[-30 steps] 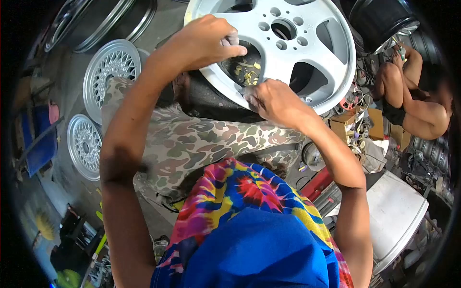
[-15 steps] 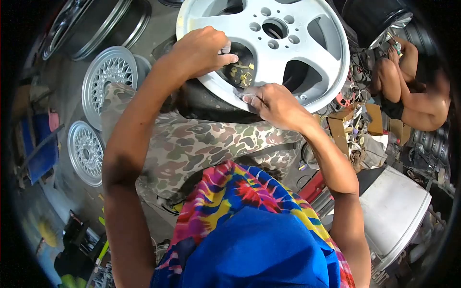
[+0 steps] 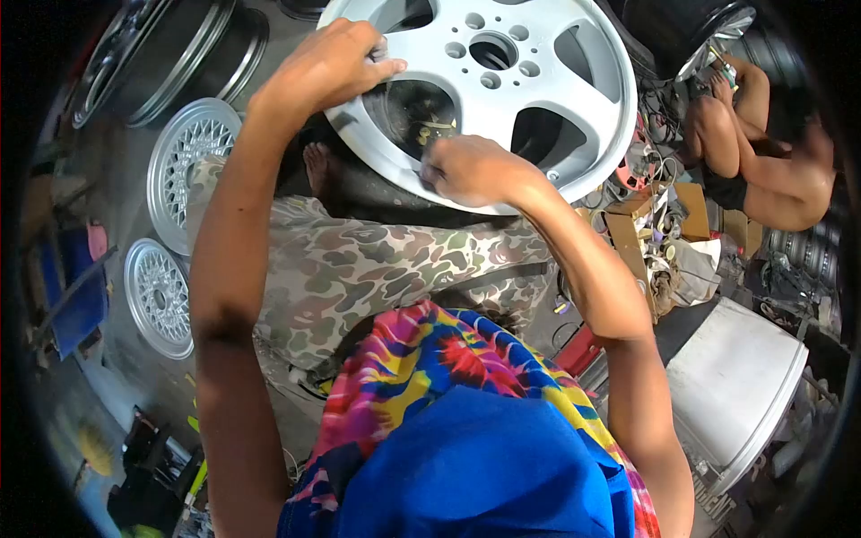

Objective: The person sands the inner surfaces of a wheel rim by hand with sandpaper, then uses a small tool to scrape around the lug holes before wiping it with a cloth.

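A pale grey-white five-spoke wheel rim (image 3: 484,99) lies in front of me, above my camouflage-covered legs (image 3: 377,260). My left hand (image 3: 341,63) is at its upper left edge, fingers curled and thumb pointing right; whatever they hold is too hidden to name. Over the near edge of an opening between spokes is my right hand (image 3: 475,170), closed and blurred, its fingertips at the rim's lip. Small yellowish scraps (image 3: 426,134) show through that opening.
Two mesh-spoked wheels (image 3: 161,296) (image 3: 193,148) stand at left, with more rims (image 3: 184,63) behind. Another person (image 3: 753,152) crouches at right. Cardboard boxes (image 3: 628,242) and a white panel (image 3: 740,386) lie below them. A bare foot (image 3: 318,166) is near the wheel.
My left hand has moved up and left along the rim. My right hand has shifted slightly up and left. The wheel sits slightly higher and further left in view, and the foot now shows.
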{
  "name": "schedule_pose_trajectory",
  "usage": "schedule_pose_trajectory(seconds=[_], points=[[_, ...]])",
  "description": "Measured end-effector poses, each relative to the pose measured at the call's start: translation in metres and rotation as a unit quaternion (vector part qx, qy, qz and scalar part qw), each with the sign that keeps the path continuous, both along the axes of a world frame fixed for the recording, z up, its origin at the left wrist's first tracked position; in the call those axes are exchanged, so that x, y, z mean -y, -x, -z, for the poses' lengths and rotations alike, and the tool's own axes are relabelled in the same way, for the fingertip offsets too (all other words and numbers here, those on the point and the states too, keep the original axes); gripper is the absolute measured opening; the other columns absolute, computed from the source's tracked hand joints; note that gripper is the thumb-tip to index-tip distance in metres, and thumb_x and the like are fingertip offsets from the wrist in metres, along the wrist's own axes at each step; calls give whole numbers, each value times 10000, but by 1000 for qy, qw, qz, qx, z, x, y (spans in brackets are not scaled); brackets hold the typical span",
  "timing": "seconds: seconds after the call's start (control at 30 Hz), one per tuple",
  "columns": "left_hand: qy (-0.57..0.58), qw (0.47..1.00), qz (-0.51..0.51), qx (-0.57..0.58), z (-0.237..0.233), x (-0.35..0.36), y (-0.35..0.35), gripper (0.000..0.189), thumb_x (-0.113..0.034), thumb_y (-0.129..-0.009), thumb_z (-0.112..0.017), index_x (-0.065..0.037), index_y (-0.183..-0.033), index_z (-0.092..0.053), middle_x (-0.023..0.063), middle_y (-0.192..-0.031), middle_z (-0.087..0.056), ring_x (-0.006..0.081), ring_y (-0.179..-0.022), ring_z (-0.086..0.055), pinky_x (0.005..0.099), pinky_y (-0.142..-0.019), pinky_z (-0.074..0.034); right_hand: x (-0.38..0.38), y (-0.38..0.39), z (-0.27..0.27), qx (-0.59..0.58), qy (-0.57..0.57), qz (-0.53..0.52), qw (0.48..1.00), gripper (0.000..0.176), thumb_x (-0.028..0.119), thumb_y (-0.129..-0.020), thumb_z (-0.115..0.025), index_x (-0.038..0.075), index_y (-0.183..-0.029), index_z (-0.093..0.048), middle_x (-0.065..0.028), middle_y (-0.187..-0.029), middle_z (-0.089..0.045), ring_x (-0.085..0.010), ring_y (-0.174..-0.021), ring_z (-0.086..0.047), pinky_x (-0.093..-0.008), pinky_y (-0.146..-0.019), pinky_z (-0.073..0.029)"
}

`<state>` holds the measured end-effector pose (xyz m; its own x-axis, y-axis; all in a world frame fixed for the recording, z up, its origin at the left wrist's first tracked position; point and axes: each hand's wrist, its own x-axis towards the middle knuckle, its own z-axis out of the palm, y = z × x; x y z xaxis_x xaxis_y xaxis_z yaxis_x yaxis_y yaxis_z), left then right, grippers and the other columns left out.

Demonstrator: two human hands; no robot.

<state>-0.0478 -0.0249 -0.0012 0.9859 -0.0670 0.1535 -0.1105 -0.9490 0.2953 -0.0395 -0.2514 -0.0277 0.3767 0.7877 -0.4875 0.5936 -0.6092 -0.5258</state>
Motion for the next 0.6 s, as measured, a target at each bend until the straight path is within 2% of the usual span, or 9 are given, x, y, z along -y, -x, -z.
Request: schedule_pose_trajectory(seconds=[0.07,0.17,0.2,0.33,0.37,0.43,0.53,0.57,0.6], points=[[-1,999,8,-37,-8,4,-5,516,-448,-898,-677,54,-1014,-720,273,-932,-689,410,-866,-668,454,-802,-516,-24,-5,21,4,-40,0,999,265,194,-872,-575,-18,-946,-715,-295,-879,-672,-445,-895,-667,-507,-832,-521],[6,996,15,-91,-10,12,-11,506,-444,-901,-674,51,-990,-720,262,-907,-687,411,-852,-662,451,-797,-512,-65,-8,39,-6,-102,135,986,290,218,-882,-574,-33,-932,-709,-302,-884,-672,-464,-889,-664,-512,-849,-520],[6,995,28,-99,-10,14,-13,500,-441,-900,-675,49,-983,-722,264,-906,-687,409,-861,-662,453,-802,-511,-63,-6,40,-4,-102,136,985,290,218,-882,-574,-33,-932,-709,-302,-884,-672,-464,-889,-664,-512,-849,-520],[13,998,18,-57,-3,10,-12,440,-385,-863,-722,34,-996,-718,257,-941,-702,411,-932,-671,467,-837,-524,-6,-2,26,30,-114,7,993,278,224,-910,-581,-21,-965,-701,-285,-816,-658,-454,-838,-660,-510,-797,-524],[18,998,14,-56,-1,9,-12,440,-385,-863,-722,34,-996,-718,257,-941,-702,411,-932,-671,467,-837,-524,6,-1,-7,26,-28,-50,998,234,192,-928,-569,0,-964,-697,-256,-767,-648,-454,-790,-646,-509,-770,-522],[0,998,8,-63,2,4,-14,478,-401,-872,-707,29,-1078,-704,249,-1011,-688,417,-995,-645,456,-901,-501,34,5,-17,66,-61,-86,992,262,188,-923,-547,-19,-872,-698,-225,-825,-698,-419,-804,-688,-504,-769,-548],[-64,998,21,3,9,3,-15,552,-395,-853,-726,10,-1219,-644,229,-1157,-654,400,-1113,-612,451,-977,-477,57,-3,-18,229,-132,-176,948,138,133,-861,-595,39,-885,-694,-166,-717,-676,-350,-694,-695,-464,-633,-551],[-63,998,17,3,11,3,-15,552,-395,-853,-726,10,-1219,-644,229,-1157,-654,400,-1113,-612,451,-977,-477,60,-16,-17,249,-147,-194,937,118,123,-840,-609,53,-889,-692,-154,-695,-668,-329,-671,-695,-447,-595,-549],[-51,999,16,-2,12,4,-14,404,-322,-851,-685,-10,-1108,-665,223,-1138,-626,405,-1094,-588,464,-951,-473,59,-31,-15,268,-137,-163,940,114,132,-844,-616,59,-889,-692,-159,-687,-662,-314,-642,-689,-432,-566,-543]])
